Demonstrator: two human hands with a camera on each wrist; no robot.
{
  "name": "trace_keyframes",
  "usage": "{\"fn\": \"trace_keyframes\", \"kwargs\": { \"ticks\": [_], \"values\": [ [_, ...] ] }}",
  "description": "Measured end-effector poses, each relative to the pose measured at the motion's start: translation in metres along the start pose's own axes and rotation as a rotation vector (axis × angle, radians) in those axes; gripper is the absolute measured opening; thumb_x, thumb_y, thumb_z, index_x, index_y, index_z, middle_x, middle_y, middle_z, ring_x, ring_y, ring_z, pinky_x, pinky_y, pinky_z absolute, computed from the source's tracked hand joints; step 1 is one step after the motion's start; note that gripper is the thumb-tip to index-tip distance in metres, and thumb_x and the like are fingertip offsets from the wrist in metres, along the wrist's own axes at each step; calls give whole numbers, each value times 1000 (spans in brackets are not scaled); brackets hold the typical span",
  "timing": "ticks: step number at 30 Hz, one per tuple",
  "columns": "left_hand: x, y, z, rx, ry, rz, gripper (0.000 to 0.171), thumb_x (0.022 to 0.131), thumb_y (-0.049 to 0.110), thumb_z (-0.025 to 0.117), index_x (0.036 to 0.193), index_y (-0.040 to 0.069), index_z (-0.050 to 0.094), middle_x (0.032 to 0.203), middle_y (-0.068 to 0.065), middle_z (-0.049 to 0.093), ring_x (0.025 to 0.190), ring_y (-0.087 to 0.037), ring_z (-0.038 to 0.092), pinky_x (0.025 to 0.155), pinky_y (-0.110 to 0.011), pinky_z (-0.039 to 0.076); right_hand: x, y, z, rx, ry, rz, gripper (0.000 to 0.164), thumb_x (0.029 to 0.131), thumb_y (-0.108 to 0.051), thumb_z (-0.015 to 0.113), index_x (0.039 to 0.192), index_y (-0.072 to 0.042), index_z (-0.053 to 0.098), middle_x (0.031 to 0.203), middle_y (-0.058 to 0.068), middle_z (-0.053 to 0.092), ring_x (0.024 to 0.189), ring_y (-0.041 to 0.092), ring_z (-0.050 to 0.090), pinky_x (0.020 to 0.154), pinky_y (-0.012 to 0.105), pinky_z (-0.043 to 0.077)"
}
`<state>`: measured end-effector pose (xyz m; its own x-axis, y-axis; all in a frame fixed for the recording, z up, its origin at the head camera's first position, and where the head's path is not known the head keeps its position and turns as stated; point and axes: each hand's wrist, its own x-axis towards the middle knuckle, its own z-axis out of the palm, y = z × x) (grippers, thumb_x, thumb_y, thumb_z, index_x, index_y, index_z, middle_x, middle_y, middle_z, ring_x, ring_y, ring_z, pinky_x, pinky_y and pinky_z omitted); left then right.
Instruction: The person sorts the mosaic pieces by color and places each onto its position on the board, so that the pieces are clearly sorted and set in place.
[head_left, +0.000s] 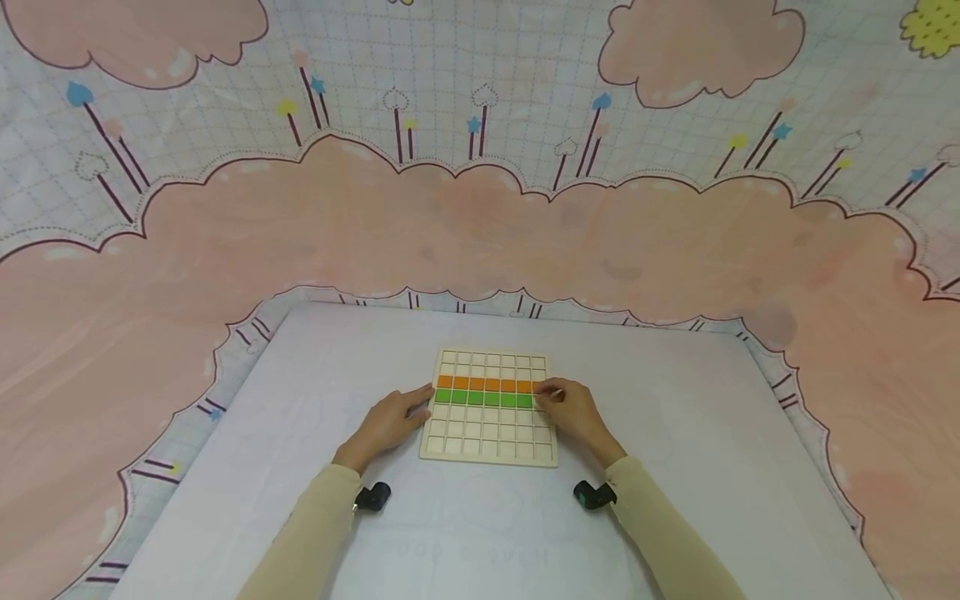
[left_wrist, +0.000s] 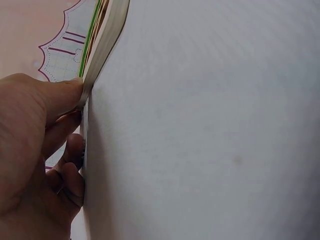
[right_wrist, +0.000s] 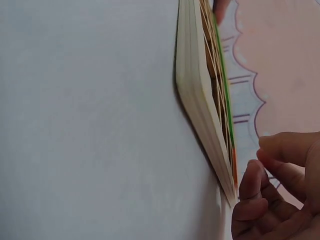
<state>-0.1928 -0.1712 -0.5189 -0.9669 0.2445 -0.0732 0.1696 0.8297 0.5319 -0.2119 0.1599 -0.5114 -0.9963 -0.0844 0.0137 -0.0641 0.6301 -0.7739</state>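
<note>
A pale wooden grid board [head_left: 487,458] lies flat on the white table. Across it run a row of orange tiles [head_left: 477,384] and, just below, a row of green tiles [head_left: 476,397]. My left hand [head_left: 387,421] touches the board's left edge; in the left wrist view the thumb [left_wrist: 65,97] meets that edge. Over the board's right edge is my right hand [head_left: 572,408], near the right ends of both coloured rows. In the right wrist view its thumb and forefinger [right_wrist: 287,172] come close together, with nothing visible between them. That hand covers some right-hand cells.
The white table [head_left: 637,542] extends around the board. Behind and beside it hangs a cloth [head_left: 525,233] printed with pink clouds and candle-like sticks. A dark wrist camera [head_left: 372,497] sits at the left cuff, another camera [head_left: 595,494] at the right.
</note>
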Motion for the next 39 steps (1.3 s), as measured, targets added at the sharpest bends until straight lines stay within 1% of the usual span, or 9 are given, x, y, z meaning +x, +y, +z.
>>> {"fn": "trace_keyframes", "kwargs": {
  "ticks": [7,14,18,21,25,29,34,37,39],
  "values": [
    [0,-1,1,2,-13,-1,51,99,30,58,147,21,46,155,5,42,136,-36,47,111,-54,39,-7,9,-16,20,18,34,16,91,-16,68,106,-9,72,100,8,68,84,18,60,65,23,51],
    [1,-1,-5,-1,-21,13,50,99,29,57,147,18,46,155,2,42,137,-37,45,112,-55,37,-8,15,-25,33,46,68,19,93,-16,66,109,-10,71,106,10,68,83,19,61,63,24,52],
    [2,-7,-8,8,-21,24,50,100,28,57,147,17,46,155,0,43,137,-38,45,111,-56,38,-9,16,-27,19,61,62,20,92,-16,66,110,-9,71,105,10,69,83,18,63,63,24,51],
    [2,-13,-10,14,-16,4,50,99,27,58,147,17,47,155,1,43,134,-38,48,109,-55,40,-9,16,-29,13,59,44,21,92,-16,65,111,-8,71,105,11,69,83,19,64,63,24,51],
    [4,-15,-9,12,-17,0,51,99,29,57,148,19,45,155,1,42,129,-35,52,105,-54,43,-10,16,-37,0,81,35,20,92,-14,66,110,-8,71,104,11,70,83,19,64,61,24,50],
    [6,-15,-14,3,-7,5,51,99,29,58,147,19,46,155,2,42,129,-35,52,106,-55,43,-12,17,-44,-2,81,40,21,92,-15,67,111,-7,70,106,12,70,87,22,66,63,23,50],
    [-1,-16,-14,7,-15,-10,51,99,28,57,148,18,46,156,0,42,138,-41,43,112,-59,35,-20,24,-51,19,98,44,23,92,-15,67,113,-5,69,111,14,69,97,28,66,68,25,51],
    [-6,-17,-10,6,-24,-23,50,99,27,57,147,17,46,155,-1,42,141,-42,39,115,-60,31,-26,29,-53,10,105,53,26,93,-17,66,116,-6,68,116,17,67,102,31,64,74,30,53],
    [-8,-16,-8,5,-17,-13,50,99,26,58,146,16,48,155,-1,43,140,-41,40,114,-60,32,-28,31,-54,-6,103,58,29,94,-21,65,119,-7,66,123,19,64,105,34,64,79,37,55]
  ]
}}
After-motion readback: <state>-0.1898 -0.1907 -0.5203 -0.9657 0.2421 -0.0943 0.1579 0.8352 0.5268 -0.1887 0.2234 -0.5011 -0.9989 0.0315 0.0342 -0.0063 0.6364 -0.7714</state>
